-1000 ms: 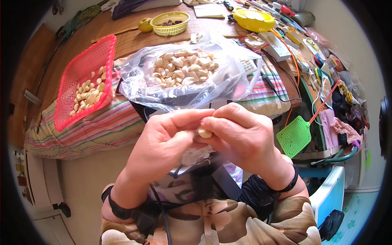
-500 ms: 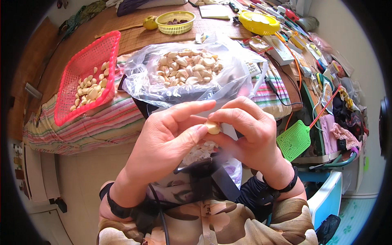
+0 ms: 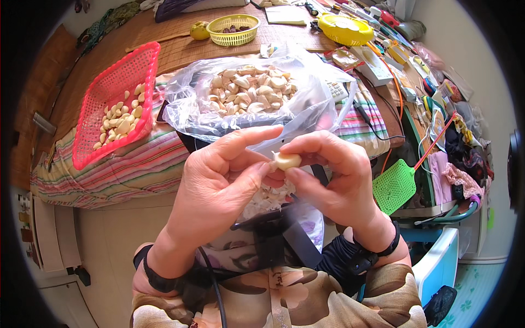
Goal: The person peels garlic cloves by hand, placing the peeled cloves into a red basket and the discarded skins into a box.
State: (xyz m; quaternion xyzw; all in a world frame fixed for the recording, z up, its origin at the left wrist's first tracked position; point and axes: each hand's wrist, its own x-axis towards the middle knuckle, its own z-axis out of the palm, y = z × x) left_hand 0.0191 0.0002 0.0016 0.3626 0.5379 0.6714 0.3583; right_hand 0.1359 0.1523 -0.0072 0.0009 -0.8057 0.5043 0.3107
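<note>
A pale garlic clove [image 3: 287, 160] is held between both hands above my lap. My right hand [image 3: 342, 180] pinches its right end between thumb and fingers. The thumb and fingers of my left hand [image 3: 219, 180] close on its left end, where a thin bit of skin sticks up. Just beyond the hands, a clear plastic bag [image 3: 186, 109] lies open, full of unpeeled garlic cloves [image 3: 254, 90]. To the left, a tilted red plastic basket [image 3: 95, 98] contains several peeled cloves [image 3: 117, 123]. Papery garlic skins [image 3: 265, 202] show below my hands, partly hidden by them.
A striped cloth [image 3: 126, 175] covers the table's near edge. Farther back are a yellow basket [image 3: 234, 37] of dark pieces, a yellow fruit [image 3: 200, 30] and a bright yellow basket [image 3: 346, 30]. On the right are a green fly swatter [image 3: 395, 186], cables and crowded household items.
The clove has turned in my fingers, and more of it shows, with a bit of skin now raised at its left end. My right thumb has shifted beneath it.
</note>
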